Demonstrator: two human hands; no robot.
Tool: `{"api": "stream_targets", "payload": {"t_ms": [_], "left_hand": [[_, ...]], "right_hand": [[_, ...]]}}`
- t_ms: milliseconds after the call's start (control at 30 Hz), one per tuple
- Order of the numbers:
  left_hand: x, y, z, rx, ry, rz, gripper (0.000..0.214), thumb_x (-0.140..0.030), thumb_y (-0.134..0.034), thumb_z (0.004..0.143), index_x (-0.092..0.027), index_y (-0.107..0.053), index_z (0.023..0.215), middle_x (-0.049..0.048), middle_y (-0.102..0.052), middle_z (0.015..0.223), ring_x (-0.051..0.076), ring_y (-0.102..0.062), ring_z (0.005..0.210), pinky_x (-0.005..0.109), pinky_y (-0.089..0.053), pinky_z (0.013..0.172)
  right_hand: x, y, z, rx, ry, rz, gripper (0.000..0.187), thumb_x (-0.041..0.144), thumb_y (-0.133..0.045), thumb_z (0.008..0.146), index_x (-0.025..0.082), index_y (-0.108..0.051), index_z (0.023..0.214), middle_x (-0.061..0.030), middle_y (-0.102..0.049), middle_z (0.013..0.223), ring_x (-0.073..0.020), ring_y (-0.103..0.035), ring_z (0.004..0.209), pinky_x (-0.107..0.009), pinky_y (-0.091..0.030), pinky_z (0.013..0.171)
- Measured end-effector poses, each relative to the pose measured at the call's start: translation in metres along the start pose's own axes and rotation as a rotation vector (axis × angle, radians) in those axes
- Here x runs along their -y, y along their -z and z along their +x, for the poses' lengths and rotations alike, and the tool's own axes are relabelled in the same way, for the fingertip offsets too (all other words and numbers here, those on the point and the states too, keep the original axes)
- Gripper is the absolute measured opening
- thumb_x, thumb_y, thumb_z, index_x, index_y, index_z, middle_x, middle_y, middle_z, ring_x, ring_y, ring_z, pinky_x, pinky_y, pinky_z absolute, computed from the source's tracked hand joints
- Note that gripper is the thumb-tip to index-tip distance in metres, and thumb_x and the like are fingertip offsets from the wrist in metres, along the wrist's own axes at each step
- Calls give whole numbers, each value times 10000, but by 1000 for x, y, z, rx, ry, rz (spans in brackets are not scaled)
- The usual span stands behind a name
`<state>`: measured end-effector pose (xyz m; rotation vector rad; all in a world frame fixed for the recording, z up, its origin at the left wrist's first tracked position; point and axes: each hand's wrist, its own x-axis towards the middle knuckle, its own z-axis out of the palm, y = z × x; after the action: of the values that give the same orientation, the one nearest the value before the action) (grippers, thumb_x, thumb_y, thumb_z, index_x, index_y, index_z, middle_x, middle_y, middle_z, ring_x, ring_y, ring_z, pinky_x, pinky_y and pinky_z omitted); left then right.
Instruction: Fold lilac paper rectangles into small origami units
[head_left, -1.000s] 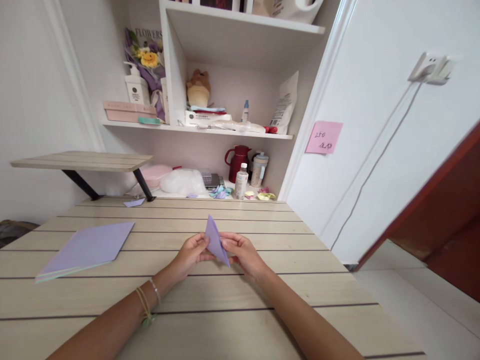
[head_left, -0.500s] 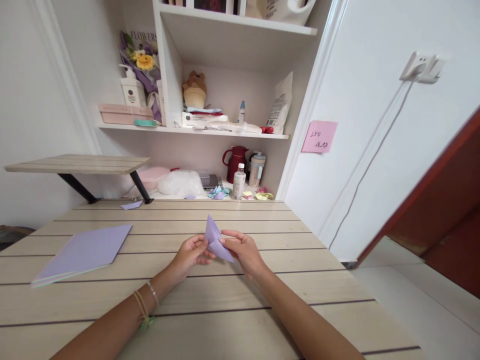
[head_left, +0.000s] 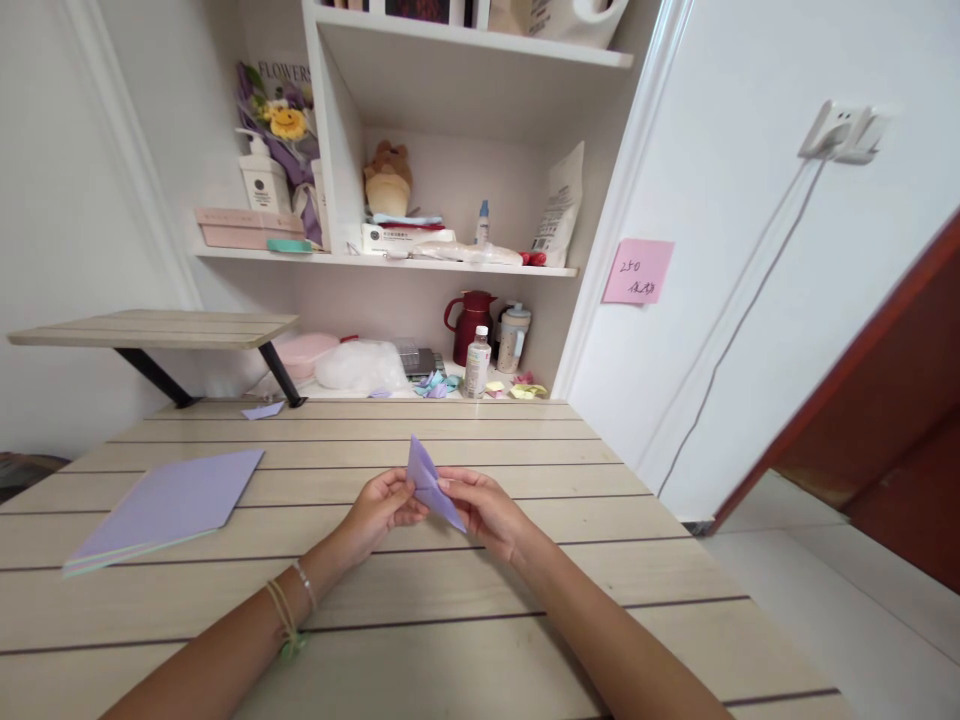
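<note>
A folded piece of purple paper (head_left: pixel 424 474) is held between both hands over the middle of the table (head_left: pixel 390 620). My left hand (head_left: pixel 385 508) pinches its left edge between thumb and fingers. On the other side, my right hand (head_left: pixel 484 506) grips it, the thumb pressing on the near face and the fingers behind. The paper has a pointed tip upward and another pointing down to the right. To the left on the table lies a stack of coloured paper sheets (head_left: pixel 172 500), purple on top.
A small raised stand (head_left: pixel 157 328) is at the table's back left, with a purple paper piece (head_left: pixel 262 411) near its leg. Behind the table, a bottle (head_left: pixel 478 364), a red jug (head_left: pixel 471 328) and small folded papers (head_left: pixel 436 385) stand or lie in the cabinet.
The folded paper has turned slightly and looks narrower. My right fingers have shifted slightly left and down behind it; my left hand has barely moved.
</note>
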<state>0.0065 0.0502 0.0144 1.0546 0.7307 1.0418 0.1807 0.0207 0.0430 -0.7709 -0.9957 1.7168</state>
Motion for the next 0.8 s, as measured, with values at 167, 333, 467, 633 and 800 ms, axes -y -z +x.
{"api": "stream_targets", "payload": {"t_ms": [167,333,467,633,800], "left_hand": [[0,4,3,-3,10,32,290,-291,-698,656,-97,-614,854,68,-667,658,119,-616,524,219,-507,548],[1,6,4,27,25,121,278,-324,-691,652,-83,-648,783,84,-669,612,139,-621,535,229,-499,552],[-1,4,3,62,39,151,283,-322,-697,644,-80,-660,786,93,-676,638,155,-624,564,253,-498,578],[-6,-2,0,91,112,31,369,-403,-618,710,-103,-634,925,132,-690,787,203,-651,693,309,-505,655],[-8,-4,-2,117,176,25,357,-409,-581,744,-103,-630,922,132,-692,788,202,-657,703,317,-504,683]], "right_hand": [[2,7,4,-171,260,-363,375,310,-671,635,146,-623,968,-31,-656,709,-132,-601,563,-246,-487,531],[8,15,4,-53,314,-594,597,237,-672,591,224,-503,1163,-72,-628,1006,-96,-592,522,-223,-475,486],[5,17,4,40,292,-697,458,243,-613,649,214,-567,1104,-54,-646,966,-83,-552,468,-196,-417,419],[-1,14,7,-93,460,-813,242,233,-534,699,208,-672,896,-17,-675,845,-125,-570,544,-229,-435,494],[-2,9,2,-145,502,-946,253,182,-562,650,224,-660,880,1,-677,791,-154,-586,623,-251,-446,580]]}}
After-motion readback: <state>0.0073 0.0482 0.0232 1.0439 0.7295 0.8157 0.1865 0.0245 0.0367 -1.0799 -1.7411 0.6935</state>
